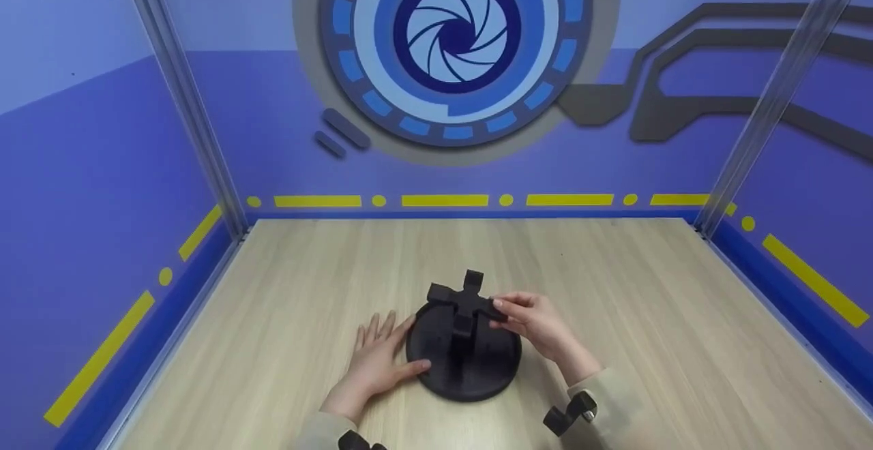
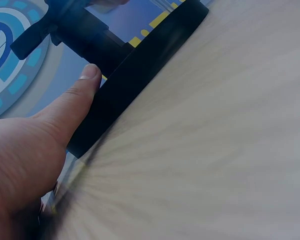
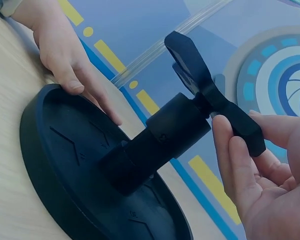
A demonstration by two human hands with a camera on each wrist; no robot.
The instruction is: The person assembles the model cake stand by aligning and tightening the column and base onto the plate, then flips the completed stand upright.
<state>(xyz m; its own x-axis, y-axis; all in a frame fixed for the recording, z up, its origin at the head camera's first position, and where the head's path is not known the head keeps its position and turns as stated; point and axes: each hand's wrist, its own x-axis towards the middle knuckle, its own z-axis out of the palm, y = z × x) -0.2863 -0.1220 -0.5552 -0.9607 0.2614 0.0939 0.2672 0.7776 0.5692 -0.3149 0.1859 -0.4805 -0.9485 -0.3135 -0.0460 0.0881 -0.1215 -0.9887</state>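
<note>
A black stand with a round, dish-like base [image 1: 436, 361] sits on the wooden table. From the base's middle rises a thick post [image 3: 155, 142], topped by a cross-shaped piece [image 1: 469, 300] with several flat arms. My right hand [image 1: 539, 324] pinches one arm of that piece between thumb and fingers, seen closely in the right wrist view. On the base's left side rests my left hand [image 1: 378, 365], fingers spread and straight, thumb lying over the rim. The left wrist view shows this thumb [image 2: 75, 97] against the base near the post.
The light wooden tabletop [image 1: 327, 266] runs back to a blue printed wall [image 1: 245, 129]. Metal posts [image 1: 184, 95] stand at both rear corners, and side walls bound the table left and right. Black bands [image 1: 569, 414] are strapped on the sleeves.
</note>
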